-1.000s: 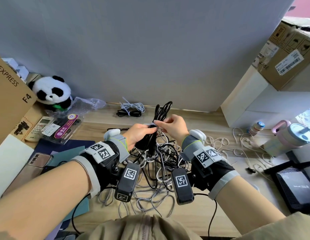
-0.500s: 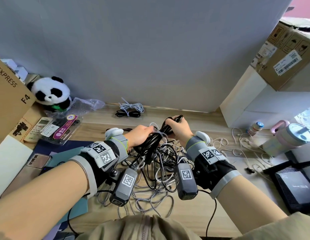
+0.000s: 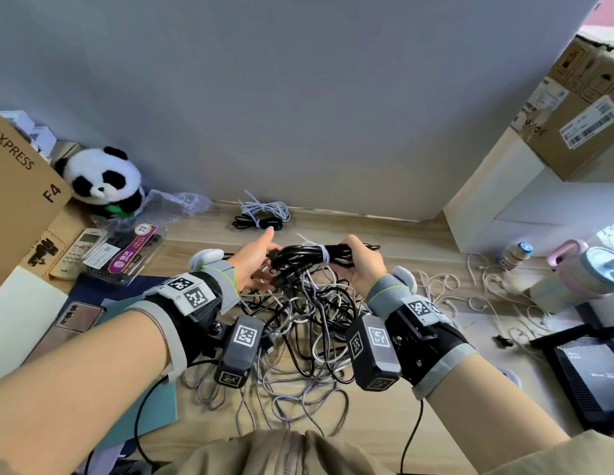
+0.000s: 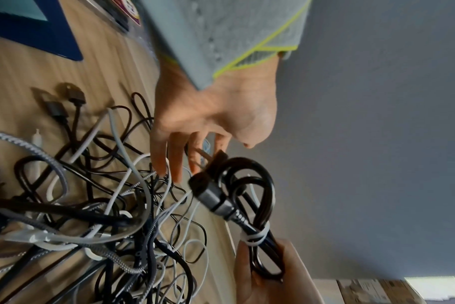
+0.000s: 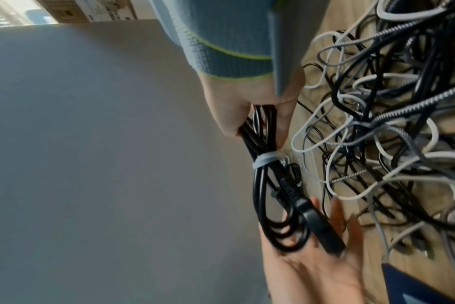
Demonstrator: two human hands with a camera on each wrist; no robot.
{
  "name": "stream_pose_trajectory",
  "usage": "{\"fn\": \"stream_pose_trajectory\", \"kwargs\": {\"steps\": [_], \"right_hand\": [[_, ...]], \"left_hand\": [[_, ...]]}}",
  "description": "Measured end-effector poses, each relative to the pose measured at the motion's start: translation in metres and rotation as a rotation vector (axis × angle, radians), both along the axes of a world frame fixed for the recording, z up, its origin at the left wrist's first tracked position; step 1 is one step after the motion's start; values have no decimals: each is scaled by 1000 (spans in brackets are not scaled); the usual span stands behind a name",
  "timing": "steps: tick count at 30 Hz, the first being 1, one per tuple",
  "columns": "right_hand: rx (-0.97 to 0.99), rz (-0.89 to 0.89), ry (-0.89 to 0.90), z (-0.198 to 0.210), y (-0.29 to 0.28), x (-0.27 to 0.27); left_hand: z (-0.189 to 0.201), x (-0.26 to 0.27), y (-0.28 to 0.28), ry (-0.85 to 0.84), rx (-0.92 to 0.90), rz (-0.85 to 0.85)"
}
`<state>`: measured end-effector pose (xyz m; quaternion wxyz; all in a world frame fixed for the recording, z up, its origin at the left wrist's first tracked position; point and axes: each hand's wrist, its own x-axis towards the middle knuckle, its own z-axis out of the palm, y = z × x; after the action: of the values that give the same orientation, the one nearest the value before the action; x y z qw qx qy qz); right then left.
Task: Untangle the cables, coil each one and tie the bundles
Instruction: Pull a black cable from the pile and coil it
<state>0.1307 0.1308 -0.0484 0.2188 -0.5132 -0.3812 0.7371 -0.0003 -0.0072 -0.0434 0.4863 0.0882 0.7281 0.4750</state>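
Note:
A coiled black power cable (image 3: 298,257) bound with a white tie (image 3: 324,254) hangs level above the table. My right hand (image 3: 359,260) grips its right end, fingers curled round the loops (image 5: 260,117). My left hand (image 3: 259,257) is open at the other end, its straight fingers (image 4: 174,156) beside the plug (image 4: 210,195) and its palm (image 5: 314,267) under the loops. Below both hands lies a tangle of black, white and braided grey cables (image 3: 298,334). Two tied bundles (image 3: 261,216), one pale and one black, lie by the back wall.
A panda toy (image 3: 103,180), a cardboard box (image 3: 21,180), a remote (image 3: 81,250) and a phone (image 3: 76,317) are on the left. On the right lie a loose white cord (image 3: 470,293), a small bottle (image 3: 515,255), a pink mug (image 3: 593,269) and a black router (image 3: 590,371).
The black bundle has swung from upright to level. My left hand has let go of it and opened; my right hand now holds it alone by its right end.

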Motion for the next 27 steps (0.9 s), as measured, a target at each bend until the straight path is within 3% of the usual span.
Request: {"fn": "stream_pose_trajectory", "kwargs": {"steps": [4,8,11,15,24,27], "right_hand": [[-103,-19,130,-1,-4,-9],[-144,80,171,-5,-10,-23],[-98,108,81,-13,-10,-33],[-59,88,36,-23,1,-54],[62,420,-341,-50,10,-117],[27,453,-361,-58,15,-139]], "left_hand": [[-5,-8,-7,-304,79,81],[-10,-20,-9,-405,237,224],[-19,-36,-10,-337,318,381],[-25,-61,-7,-173,297,459],[-57,-114,9,-91,251,568],[-73,-130,15,-68,235,573]]}}
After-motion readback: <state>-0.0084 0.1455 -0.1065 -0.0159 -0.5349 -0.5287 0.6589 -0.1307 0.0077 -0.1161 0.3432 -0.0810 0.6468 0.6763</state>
